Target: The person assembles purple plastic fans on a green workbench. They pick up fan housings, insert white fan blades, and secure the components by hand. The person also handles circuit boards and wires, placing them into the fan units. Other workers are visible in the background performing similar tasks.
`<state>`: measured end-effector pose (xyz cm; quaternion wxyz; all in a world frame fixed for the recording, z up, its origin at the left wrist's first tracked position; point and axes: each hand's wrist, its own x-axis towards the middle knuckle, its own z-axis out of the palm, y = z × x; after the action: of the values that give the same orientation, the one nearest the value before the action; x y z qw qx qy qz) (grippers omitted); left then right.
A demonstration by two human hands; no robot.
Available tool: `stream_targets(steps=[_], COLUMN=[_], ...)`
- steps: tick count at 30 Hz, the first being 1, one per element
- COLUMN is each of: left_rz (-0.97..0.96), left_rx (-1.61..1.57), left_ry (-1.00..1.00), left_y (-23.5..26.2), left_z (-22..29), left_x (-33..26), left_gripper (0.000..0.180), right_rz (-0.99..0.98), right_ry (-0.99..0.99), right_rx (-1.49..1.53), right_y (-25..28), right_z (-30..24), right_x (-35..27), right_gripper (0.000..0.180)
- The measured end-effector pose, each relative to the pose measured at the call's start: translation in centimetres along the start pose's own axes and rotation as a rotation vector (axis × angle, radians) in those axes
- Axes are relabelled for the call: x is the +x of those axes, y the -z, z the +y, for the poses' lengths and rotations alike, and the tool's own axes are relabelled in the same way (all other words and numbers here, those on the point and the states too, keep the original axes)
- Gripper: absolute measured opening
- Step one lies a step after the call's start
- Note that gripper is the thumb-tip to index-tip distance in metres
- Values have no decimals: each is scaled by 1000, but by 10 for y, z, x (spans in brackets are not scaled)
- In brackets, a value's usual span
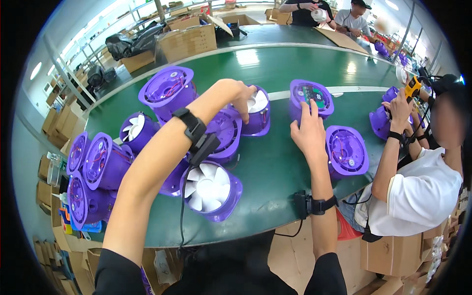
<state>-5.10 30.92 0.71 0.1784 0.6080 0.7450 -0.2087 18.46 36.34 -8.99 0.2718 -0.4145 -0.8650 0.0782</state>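
Observation:
My left hand (241, 100) reaches far across the bench, its fingers curled over the rim of a purple fan housing (263, 119) with white blades inside. To the right stands another purple housing (297, 105) with a green circuit board (317, 96) on its top. My right hand (309, 132) is at its near side, fingers stretched and apart, fingertips at the board's edge. Just right of my right wrist is an upright purple housing (348, 151) with red wires inside. Below my left forearm, a purple housing with a large white fan (207, 188) faces up.
Several more purple housings (101, 160) are grouped at the left, some stacked. A green work table (275, 196) runs in front of me, beside a conveyor belt (211, 64). At the right, a co-worker (418, 191) holds a yellow power tool (413, 89). Cardboard boxes (187, 43) stand beyond.

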Motion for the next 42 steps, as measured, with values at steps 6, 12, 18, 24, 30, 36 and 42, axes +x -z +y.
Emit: stream_targets(steps=[6, 12, 18, 24, 30, 36, 42], left_rz=[373, 406, -36, 34, 102, 340, 522], left_rx=[-110, -215, -71, -22, -20, 51, -26], left_ry=[30, -86, -203, -262, -279, -547, -420], left_y=[-3, -23, -17, -47, -54, -64, -47], left_z=[22, -14, -14, -19, -9, 39, 87], left_x=[22, -14, -94, -112, -119, -90, -31], left_gripper=[116, 90, 122, 131, 126, 113, 101], right_rz=[95, -98, -270, -234, -310, -168, -62], right_ry=[-68, 539, 874, 817, 550, 291, 148], right_rx=[12, 397, 390, 363, 196, 18, -43], right_y=[4, 65, 45, 43, 103, 103, 94], right_z=[8, -66, -143, -120, -59, -35, -44], right_x=[11, -57, -154, -171, -197, -191, -191], right_gripper=[48, 56, 52, 44, 41, 42, 30])
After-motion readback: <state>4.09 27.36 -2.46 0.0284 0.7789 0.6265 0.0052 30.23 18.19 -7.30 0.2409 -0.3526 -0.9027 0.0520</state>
